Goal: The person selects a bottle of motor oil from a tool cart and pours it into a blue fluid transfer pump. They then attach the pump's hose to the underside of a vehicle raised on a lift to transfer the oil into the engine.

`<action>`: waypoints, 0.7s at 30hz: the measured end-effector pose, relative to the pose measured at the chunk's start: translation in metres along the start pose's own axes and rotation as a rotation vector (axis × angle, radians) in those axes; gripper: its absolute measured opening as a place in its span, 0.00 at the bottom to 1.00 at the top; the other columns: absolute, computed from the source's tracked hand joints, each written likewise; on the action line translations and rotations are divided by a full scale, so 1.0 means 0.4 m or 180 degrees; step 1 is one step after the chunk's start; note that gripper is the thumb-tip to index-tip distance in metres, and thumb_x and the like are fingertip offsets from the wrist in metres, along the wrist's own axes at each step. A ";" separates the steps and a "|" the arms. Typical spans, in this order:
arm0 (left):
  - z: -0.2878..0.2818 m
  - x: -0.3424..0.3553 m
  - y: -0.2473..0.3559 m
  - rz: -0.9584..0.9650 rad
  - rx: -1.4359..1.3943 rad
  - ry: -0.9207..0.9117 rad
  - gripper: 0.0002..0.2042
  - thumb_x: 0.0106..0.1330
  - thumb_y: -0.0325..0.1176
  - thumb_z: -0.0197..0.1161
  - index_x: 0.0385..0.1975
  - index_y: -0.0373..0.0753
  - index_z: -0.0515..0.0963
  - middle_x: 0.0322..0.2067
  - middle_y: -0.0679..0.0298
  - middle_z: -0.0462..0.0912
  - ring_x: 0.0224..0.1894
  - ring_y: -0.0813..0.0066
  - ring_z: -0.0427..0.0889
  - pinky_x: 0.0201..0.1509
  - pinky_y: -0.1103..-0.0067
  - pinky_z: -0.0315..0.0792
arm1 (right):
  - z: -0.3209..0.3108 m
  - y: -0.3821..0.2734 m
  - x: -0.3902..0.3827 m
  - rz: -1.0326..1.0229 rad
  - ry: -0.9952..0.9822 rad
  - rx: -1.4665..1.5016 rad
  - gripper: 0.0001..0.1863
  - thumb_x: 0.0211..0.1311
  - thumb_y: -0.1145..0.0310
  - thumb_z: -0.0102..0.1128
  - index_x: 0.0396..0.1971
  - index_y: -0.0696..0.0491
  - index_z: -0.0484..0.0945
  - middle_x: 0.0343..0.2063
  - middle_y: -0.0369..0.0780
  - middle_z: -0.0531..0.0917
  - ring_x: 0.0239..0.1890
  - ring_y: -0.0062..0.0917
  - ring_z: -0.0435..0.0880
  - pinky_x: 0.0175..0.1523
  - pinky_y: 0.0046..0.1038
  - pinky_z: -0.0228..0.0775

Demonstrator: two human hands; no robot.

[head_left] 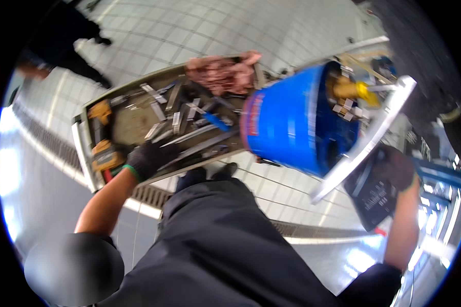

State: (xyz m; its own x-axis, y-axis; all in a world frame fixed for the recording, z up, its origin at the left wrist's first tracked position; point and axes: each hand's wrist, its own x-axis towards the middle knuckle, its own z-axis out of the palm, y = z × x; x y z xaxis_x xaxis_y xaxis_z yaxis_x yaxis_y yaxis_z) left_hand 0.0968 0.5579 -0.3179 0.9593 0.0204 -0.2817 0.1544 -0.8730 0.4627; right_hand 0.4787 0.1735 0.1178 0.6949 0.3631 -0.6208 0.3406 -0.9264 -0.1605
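Hands working over tray and bucket, seen from the head camera.
I am watching my gloved left hand (147,158) reaching into the tool tray (87,148), fingers curled on metal bars (197,134); my right hand (397,171) is gripping a dark case (374,197) beside the blue bucket (287,128).

Black gloves on both hands (147,157), green cuffs, dark clothing

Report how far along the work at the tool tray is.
Done: the blue plastic bucket already holds yellow-handled tools. In hand: the gloved left hand reaches into the long metal tray of metal tools; the gloved right hand holds a dark flat case. Left: many tools and a pink rag remain in the tray.
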 end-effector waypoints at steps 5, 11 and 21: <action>-0.041 0.020 0.003 0.0959 0.0873 -0.0184 0.21 0.77 0.37 0.58 0.67 0.65 0.78 0.61 0.65 0.83 0.56 0.53 0.86 0.58 0.63 0.84 | -0.001 0.050 0.031 -0.0223 -0.0350 0.0155 0.33 0.58 0.55 0.73 0.63 0.53 0.83 0.48 0.46 0.91 0.48 0.35 0.91 0.59 0.35 0.80; -0.010 0.040 -0.026 0.0970 0.0989 -0.0292 0.13 0.77 0.44 0.59 0.57 0.56 0.82 0.43 0.54 0.86 0.33 0.50 0.88 0.40 0.57 0.85 | -0.036 -0.073 -0.002 -0.0084 -0.0457 -0.0977 0.34 0.65 0.42 0.70 0.61 0.52 0.85 0.46 0.46 0.92 0.48 0.35 0.92 0.58 0.35 0.83; -0.136 -0.005 0.132 0.0404 0.0414 0.0270 0.18 0.64 0.41 0.72 0.54 0.49 0.83 0.48 0.54 0.85 0.43 0.46 0.87 0.47 0.56 0.83 | -0.065 -0.156 0.033 0.0502 -0.0586 -0.0917 0.49 0.57 0.41 0.75 0.68 0.64 0.77 0.45 0.50 0.92 0.44 0.32 0.94 0.54 0.31 0.85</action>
State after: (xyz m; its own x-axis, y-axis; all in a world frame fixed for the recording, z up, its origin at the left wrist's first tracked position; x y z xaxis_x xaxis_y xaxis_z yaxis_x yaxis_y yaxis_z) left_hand 0.1157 0.5384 -0.2472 0.9864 -0.0576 -0.1537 0.0045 -0.9266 0.3760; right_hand 0.4830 0.2387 0.1394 0.6363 0.1699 -0.7525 0.4210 -0.8938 0.1542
